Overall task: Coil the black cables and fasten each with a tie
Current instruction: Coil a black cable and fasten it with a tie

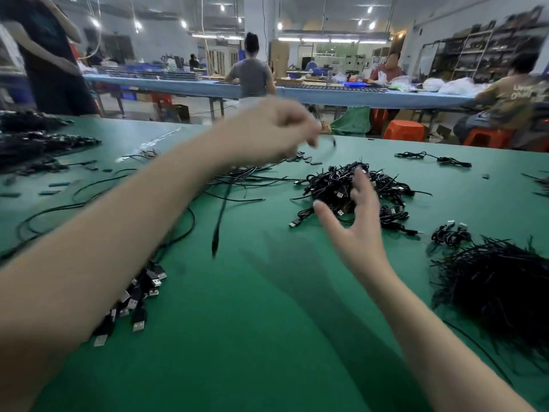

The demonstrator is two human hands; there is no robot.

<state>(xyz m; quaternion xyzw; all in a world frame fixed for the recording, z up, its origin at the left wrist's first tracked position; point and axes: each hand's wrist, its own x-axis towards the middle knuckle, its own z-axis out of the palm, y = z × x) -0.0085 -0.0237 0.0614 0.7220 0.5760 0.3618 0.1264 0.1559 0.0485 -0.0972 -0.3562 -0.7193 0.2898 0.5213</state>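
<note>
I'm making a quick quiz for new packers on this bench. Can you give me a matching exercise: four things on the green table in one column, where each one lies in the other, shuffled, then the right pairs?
Things
1. pile of coiled cables
2. USB plugs
3. heap of black ties
4. single coiled cable

Places
A. near right, by the table's edge
B. far right, alone on the green table
C. centre, just beyond the open right hand
D. near left, under the left forearm

Pairs: 1-C, 2-D, 3-A, 4-B
</note>
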